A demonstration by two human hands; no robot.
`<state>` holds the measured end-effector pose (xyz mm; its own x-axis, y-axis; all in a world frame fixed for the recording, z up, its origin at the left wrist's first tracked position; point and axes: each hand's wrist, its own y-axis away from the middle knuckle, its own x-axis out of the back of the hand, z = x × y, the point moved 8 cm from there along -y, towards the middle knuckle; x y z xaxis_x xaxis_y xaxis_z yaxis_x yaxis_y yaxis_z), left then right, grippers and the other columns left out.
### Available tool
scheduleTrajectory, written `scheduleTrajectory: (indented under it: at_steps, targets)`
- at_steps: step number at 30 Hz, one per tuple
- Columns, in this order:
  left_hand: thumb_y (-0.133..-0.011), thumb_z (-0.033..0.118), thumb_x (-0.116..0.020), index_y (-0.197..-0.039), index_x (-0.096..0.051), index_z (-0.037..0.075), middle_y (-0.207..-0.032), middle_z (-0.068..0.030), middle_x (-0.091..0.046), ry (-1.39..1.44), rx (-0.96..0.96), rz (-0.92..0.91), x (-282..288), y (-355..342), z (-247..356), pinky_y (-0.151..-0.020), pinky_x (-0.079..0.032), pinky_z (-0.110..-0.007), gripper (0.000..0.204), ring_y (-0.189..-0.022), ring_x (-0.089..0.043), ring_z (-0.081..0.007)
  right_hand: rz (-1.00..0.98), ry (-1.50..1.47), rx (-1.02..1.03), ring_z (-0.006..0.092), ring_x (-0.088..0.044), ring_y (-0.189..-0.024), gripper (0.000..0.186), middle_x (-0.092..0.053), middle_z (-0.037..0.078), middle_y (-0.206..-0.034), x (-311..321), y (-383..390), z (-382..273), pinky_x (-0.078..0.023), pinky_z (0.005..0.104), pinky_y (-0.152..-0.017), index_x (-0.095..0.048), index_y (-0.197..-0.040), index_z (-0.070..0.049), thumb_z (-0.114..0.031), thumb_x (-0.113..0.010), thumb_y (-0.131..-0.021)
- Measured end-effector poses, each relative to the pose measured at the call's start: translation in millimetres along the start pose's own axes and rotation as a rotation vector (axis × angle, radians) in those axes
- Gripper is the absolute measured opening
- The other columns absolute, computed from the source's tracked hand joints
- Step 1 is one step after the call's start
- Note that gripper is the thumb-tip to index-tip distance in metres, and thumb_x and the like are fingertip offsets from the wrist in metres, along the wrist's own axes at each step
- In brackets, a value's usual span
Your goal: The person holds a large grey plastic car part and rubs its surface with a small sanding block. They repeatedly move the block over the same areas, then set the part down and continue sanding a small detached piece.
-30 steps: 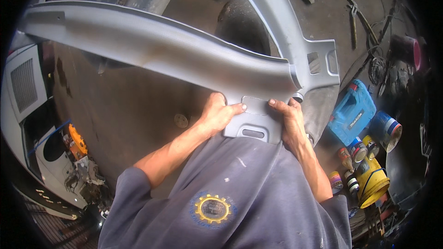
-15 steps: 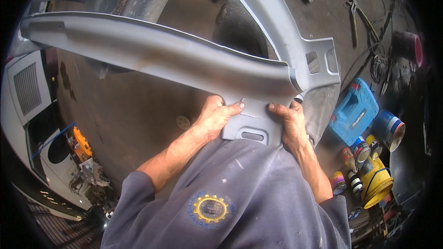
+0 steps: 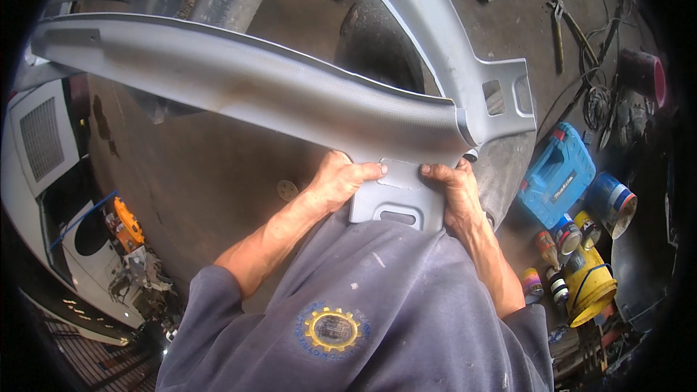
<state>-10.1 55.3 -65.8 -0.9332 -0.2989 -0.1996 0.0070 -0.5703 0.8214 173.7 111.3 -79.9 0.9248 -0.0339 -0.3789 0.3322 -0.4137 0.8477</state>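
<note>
Clearly both hands clamp the grey trim panel (image 3: 290,91) by its lower tab: left hand (image 3: 340,183) and right hand (image 3: 456,192) level, its long arm probably sweeping up-left.

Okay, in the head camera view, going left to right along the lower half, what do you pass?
White machine panel → orange tool → left hand → grey trim panel's tab → right hand → blue tool case → yellow canister.
</note>
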Motion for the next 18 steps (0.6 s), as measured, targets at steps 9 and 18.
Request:
scheduleTrajectory:
  at_steps: [9, 18]
  targets:
    - [-0.080, 0.004, -0.074, -0.120, -0.059, -0.004, -0.111, -0.0109, -0.064, -0.043, 0.059, -0.016, -2.8, 4.5, 13.1, -0.095, -0.048, -0.035, 0.044, -0.104, -0.061, -0.0196, 0.053, -0.075, 0.055, 0.0151, -0.059, -0.081, 0.014, -0.063, 0.005, -0.087, 22.8, -1.5, 8.9, -0.049, 0.0296, -0.081, -0.064, -0.092, -0.001, -0.007, -0.057, -0.081]
    - [-0.081, 0.006, -0.071, -0.113, -0.063, -0.009, -0.104, -0.0151, -0.068, 0.090, -0.008, 0.016, -0.9, -1.7, 34.1, -0.089, -0.053, -0.036, 0.035, -0.096, -0.067, -0.0229, 0.025, -0.062, 0.079, 0.0188, -0.064, -0.089, 0.023, -0.066, 0.010, -0.099, -5.6, 0.6, -20.0, -0.052, 0.0340, -0.085, -0.064, -0.104, 0.003, -0.009, -0.061, -0.084]
